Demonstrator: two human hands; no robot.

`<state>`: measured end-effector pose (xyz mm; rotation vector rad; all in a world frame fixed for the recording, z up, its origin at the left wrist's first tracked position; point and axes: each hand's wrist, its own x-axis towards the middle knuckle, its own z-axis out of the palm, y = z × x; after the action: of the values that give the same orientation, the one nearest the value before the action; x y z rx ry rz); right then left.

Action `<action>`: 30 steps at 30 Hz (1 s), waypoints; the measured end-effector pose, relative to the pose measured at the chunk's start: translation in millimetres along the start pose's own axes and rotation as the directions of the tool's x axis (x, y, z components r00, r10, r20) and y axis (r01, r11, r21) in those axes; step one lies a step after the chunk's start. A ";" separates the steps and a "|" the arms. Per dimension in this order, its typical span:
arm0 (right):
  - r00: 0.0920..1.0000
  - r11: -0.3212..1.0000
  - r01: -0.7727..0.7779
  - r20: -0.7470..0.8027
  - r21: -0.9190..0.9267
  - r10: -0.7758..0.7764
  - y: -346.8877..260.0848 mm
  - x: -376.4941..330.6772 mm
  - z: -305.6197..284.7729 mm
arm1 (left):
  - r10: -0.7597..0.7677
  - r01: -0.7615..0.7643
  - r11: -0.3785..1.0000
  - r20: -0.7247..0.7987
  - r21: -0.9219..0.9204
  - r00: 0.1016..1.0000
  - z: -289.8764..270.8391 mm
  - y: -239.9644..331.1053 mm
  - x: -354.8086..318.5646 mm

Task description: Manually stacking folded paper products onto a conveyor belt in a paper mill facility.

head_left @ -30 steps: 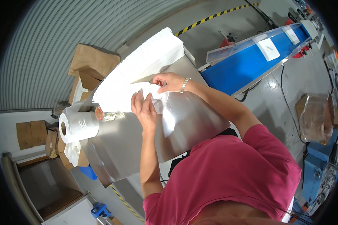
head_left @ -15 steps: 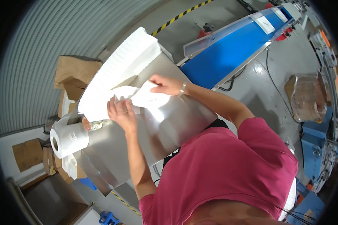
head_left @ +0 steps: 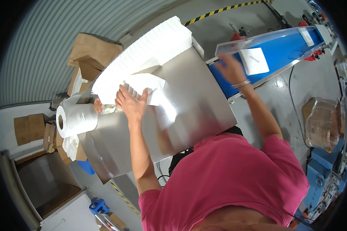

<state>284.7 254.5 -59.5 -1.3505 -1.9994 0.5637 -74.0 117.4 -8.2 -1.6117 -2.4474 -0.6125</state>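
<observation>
My left hand rests over several flat white packets on the metal table. Its fingers curl over their left side, with the thumb across from them. Behind it a long, tightly packed row of white packets stands along the table's far side. My right hand, wearing a bracelet, is over the near end of the blue conveyor belt. It is slightly blurred, its fingers look apart and nothing shows in them. Just right of it, a white packet lies flat on the belt.
At the table's left end sits a white roll, beside a shiny clear package. Cardboard boxes stand behind the table. Another packet is farther up the belt. A plastic-lined carton stands at the right.
My right hand has left the packets and moved right to the conveyor. My left hand stays at the packets on the table. The view has shifted, and a belt packet is closer to me.
</observation>
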 end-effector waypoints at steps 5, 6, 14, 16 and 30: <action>0.843 0.814 -0.225 0.526 0.535 -0.112 -94.3 -6.9 90.4 | -0.079 0.076 0.997 0.181 0.026 0.980 -13.2 3.4 17.5; 0.830 0.773 -0.255 0.542 0.581 -0.133 -105.5 -3.6 106.4 | -0.080 0.076 0.997 0.221 0.027 0.972 -18.7 7.9 19.7; 0.837 0.778 -0.343 0.547 0.526 -0.001 -143.4 18.1 158.5 | 0.060 -0.067 0.996 0.108 0.062 0.992 -14.2 4.3 14.5; 0.812 0.779 -0.410 0.579 0.475 0.075 -148.0 21.9 152.0 | -0.008 0.009 1.000 0.279 -0.004 0.960 -24.0 18.9 11.9; 0.516 0.671 -0.640 0.857 0.374 0.015 -100.8 -12.5 34.7 | -0.068 0.224 0.901 0.391 -0.371 0.918 -38.0 118.7 -81.8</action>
<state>197.8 205.3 -20.0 -1.0858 -1.7396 2.2335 63.5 73.1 28.6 -1.8418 -2.8883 -0.9853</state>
